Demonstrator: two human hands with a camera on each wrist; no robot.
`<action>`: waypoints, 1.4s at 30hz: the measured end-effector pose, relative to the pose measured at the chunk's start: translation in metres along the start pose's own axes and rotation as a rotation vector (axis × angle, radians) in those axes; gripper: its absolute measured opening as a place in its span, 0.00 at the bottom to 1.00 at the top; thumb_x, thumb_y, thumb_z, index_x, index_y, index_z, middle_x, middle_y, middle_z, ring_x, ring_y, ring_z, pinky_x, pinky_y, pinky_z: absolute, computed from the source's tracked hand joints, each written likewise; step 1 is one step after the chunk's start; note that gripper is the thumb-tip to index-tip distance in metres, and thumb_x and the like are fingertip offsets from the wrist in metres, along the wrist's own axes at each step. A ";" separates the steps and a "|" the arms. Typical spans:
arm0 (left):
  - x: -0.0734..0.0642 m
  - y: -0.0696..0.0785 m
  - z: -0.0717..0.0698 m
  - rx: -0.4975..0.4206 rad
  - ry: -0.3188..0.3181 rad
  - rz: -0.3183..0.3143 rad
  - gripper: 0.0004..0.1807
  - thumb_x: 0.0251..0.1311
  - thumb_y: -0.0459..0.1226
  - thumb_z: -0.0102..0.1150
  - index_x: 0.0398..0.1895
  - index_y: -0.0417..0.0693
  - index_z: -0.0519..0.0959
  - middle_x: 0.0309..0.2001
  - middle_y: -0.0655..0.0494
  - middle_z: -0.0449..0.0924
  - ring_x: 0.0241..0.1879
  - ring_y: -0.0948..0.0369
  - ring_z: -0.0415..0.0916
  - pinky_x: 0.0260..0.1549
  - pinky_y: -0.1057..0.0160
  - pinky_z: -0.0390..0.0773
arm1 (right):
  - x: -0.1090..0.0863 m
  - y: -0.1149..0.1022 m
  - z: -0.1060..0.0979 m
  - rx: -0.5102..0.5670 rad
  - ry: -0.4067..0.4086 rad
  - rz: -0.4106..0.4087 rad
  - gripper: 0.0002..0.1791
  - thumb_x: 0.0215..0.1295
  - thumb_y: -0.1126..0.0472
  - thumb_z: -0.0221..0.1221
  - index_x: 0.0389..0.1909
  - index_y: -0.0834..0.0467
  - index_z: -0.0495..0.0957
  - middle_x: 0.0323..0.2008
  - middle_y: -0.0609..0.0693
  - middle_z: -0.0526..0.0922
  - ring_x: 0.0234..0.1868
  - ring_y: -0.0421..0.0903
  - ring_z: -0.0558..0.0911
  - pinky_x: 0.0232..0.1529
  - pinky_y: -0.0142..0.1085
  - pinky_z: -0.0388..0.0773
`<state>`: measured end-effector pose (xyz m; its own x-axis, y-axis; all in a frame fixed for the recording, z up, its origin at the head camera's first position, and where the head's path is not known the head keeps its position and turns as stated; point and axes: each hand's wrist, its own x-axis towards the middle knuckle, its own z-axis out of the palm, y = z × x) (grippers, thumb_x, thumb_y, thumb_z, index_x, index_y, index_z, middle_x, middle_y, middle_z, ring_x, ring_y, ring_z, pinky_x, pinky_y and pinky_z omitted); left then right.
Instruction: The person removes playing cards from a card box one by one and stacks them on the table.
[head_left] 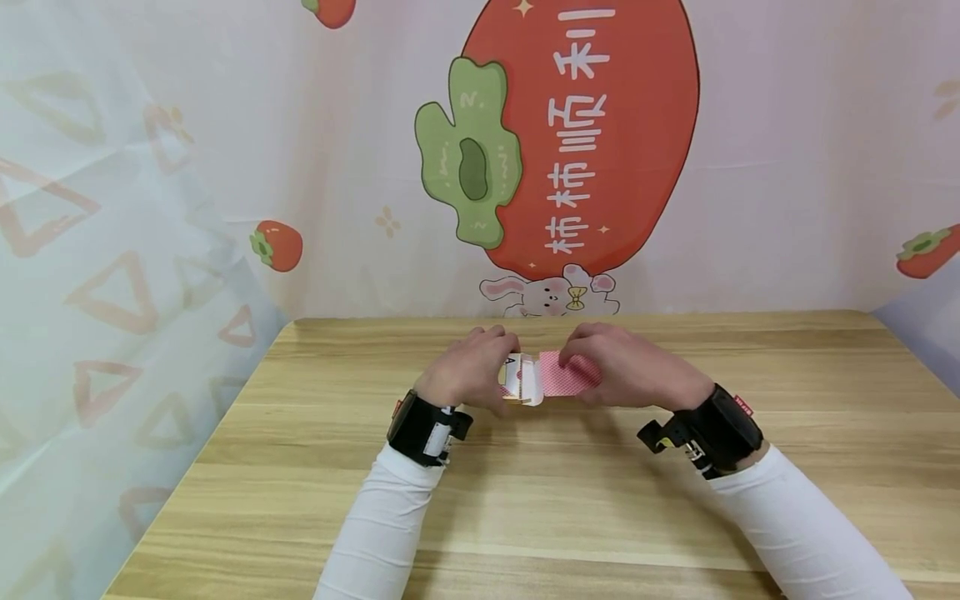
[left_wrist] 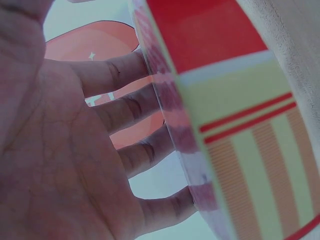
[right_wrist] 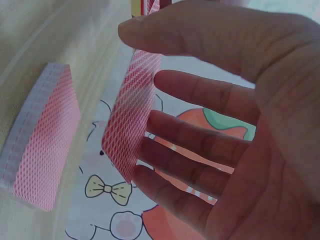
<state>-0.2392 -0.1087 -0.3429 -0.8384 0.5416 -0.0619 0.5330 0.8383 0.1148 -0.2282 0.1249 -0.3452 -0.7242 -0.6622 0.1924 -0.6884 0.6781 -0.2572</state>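
Note:
My left hand (head_left: 476, 367) grips a small playing-card box by its sides, and its white end flap (head_left: 532, 382) stands open toward the right. An "A" card face (head_left: 512, 375) shows at that end. Seen in the left wrist view, the card box (left_wrist: 240, 100) is red, cream and striped, with fingertips against its edge. My right hand (head_left: 630, 367) holds playing cards (head_left: 562, 377) with a pink patterned back, beside the flap. From the right wrist, thumb and fingertips pinch these playing cards (right_wrist: 132, 110); how many is unclear.
Another pink-patterned block with a white side (right_wrist: 45, 140) appears low by the table in the right wrist view; the head view does not show it apart. Beneath both hands lies a wood-grain table (head_left: 540, 517). Behind its far edge hangs a printed cloth (head_left: 360, 167).

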 end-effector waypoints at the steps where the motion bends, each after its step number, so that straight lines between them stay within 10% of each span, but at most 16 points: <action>1: 0.000 0.000 0.000 0.003 -0.002 -0.001 0.42 0.25 0.49 0.75 0.53 0.51 0.70 0.46 0.60 0.68 0.44 0.59 0.64 0.41 0.63 0.69 | 0.000 0.001 -0.001 -0.001 0.006 0.005 0.22 0.40 0.53 0.70 0.41 0.48 0.79 0.42 0.42 0.73 0.44 0.41 0.71 0.43 0.34 0.70; 42: 0.000 -0.003 -0.002 0.000 -0.016 -0.025 0.43 0.27 0.49 0.73 0.54 0.50 0.70 0.46 0.60 0.68 0.44 0.60 0.64 0.39 0.66 0.68 | 0.005 0.036 0.021 0.003 -0.037 0.151 0.16 0.46 0.54 0.67 0.38 0.52 0.79 0.45 0.48 0.76 0.46 0.46 0.72 0.47 0.39 0.71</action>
<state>-0.2406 -0.1114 -0.3416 -0.8493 0.5217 -0.0806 0.5122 0.8514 0.1132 -0.2556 0.1395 -0.3739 -0.8176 -0.5641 0.1158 -0.5714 0.7700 -0.2838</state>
